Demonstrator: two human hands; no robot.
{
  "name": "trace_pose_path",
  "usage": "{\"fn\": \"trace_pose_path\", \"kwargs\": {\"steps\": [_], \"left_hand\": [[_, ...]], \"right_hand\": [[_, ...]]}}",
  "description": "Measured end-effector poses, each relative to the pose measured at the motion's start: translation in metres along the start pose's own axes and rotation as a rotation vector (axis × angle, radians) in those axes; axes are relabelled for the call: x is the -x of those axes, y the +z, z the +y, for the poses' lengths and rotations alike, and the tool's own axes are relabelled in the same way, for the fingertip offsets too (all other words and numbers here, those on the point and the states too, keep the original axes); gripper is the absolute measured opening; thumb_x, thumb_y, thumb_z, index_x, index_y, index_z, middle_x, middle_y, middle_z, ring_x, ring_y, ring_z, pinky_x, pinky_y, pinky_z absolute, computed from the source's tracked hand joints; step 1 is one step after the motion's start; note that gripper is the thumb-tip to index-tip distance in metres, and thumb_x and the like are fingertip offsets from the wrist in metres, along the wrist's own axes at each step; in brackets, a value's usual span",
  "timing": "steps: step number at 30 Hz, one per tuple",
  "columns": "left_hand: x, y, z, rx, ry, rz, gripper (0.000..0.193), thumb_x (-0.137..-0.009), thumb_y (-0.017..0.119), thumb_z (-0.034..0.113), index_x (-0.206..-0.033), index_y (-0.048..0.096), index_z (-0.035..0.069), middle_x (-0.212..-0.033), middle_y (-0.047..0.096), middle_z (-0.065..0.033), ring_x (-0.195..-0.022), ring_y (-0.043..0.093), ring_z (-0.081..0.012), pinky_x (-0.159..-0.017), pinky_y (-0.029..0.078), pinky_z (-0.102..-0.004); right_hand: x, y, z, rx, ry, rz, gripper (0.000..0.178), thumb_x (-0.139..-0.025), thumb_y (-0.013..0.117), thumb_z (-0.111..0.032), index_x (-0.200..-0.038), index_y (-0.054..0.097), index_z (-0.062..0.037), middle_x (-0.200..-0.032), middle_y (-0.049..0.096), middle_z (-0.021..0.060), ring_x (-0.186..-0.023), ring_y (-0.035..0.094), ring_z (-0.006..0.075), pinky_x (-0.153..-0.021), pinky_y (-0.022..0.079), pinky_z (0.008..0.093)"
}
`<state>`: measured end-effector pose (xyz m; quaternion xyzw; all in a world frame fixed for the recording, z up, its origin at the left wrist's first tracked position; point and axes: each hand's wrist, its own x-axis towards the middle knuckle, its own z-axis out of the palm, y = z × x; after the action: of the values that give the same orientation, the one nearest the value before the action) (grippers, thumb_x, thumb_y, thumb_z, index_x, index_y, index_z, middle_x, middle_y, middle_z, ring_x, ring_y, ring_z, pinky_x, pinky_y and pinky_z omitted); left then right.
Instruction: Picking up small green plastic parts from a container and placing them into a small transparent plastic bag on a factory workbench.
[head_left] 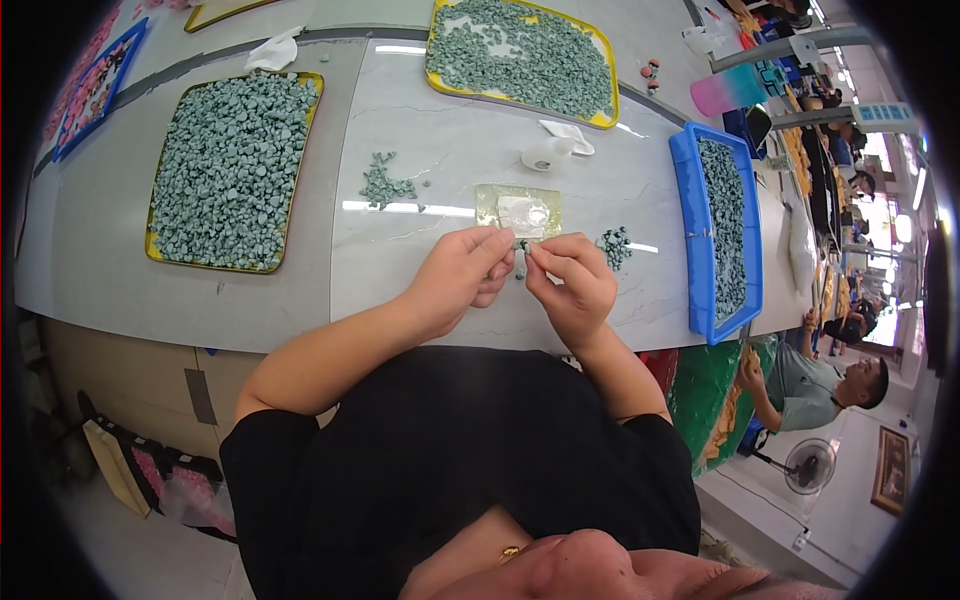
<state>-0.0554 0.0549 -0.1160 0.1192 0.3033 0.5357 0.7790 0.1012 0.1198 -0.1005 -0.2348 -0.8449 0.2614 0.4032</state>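
Just above the near part of the table, my left hand [462, 275] and my right hand [573, 280] meet with fingertips pinched. Between them is a small dark green piece [522, 245], mostly covered by the fingers; its exact shape is too small to tell. Right behind the fingertips lies a clear yellowish pad [485, 203] with a whitish shiny patch in its middle. Small green pieces form a loose pile [385, 184] left of the pad. A smaller, darker pile [615, 247] lies beside my right hand.
Yellow-rimmed trays of green pieces stand at the left [230, 170] and far side [520, 60]. A blue bin [757, 250] of them is at right. Behind the pad sits a small white container [548, 153]. A pink-and-blue tumbler [722, 90] stands far right. Another person [815, 385] is beyond.
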Motion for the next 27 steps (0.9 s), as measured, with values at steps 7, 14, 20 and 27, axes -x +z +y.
{"fn": "trace_pose_path", "kwargs": {"steps": [7, 14, 20, 27], "left_hand": [[-0.001, -0.001, 0.0, 0.0, -0.022, -0.003, 0.023, -0.096, 0.048, 0.024, -0.081, 0.049, 0.007, -0.066, 0.042, 0.0026, -0.051, 0.03, -0.0047, -0.043, 0.022, -0.0196], [-0.001, -0.004, -0.008, -0.095, 0.068, 0.053, 0.018, -0.096, 0.049, 0.022, -0.086, 0.05, 0.007, -0.071, 0.046, 0.0016, -0.053, 0.032, -0.0041, -0.046, 0.024, -0.0189], [0.0, -0.006, -0.012, -0.369, 0.316, 0.093, 0.018, -0.095, 0.05, 0.022, -0.087, 0.052, 0.006, -0.068, 0.046, 0.0029, -0.056, 0.036, -0.0034, -0.048, 0.029, -0.0185], [0.0, -0.008, -0.009, -0.688, 0.527, 0.15, 0.021, -0.094, 0.052, 0.023, -0.085, 0.056, 0.004, -0.067, 0.048, 0.0043, -0.062, 0.041, -0.0024, -0.055, 0.035, -0.0188]], "right_hand": [[-0.003, 0.0, 0.005, 0.15, -0.245, -0.004, 0.027, -0.061, 0.071, 0.012, -0.085, 0.064, 0.0031, -0.082, 0.061, 0.0108, -0.07, 0.059, 0.0227, -0.059, 0.047, 0.0292], [0.0, 0.006, 0.004, 0.262, -0.343, -0.004, 0.025, -0.061, 0.07, 0.012, -0.083, 0.063, 0.0037, -0.082, 0.061, 0.0114, -0.07, 0.059, 0.0237, -0.059, 0.048, 0.0305], [0.001, 0.008, 0.003, 0.02, -0.077, 0.0, 0.026, -0.065, 0.069, 0.013, -0.088, 0.064, 0.0034, -0.083, 0.062, 0.0118, -0.069, 0.059, 0.021, -0.058, 0.048, 0.0274], [0.006, 0.018, 0.006, -0.024, -0.049, 0.037, 0.024, -0.068, 0.068, 0.013, -0.089, 0.064, 0.0033, -0.082, 0.062, 0.0119, -0.068, 0.06, 0.0197, -0.057, 0.048, 0.0253]]}}
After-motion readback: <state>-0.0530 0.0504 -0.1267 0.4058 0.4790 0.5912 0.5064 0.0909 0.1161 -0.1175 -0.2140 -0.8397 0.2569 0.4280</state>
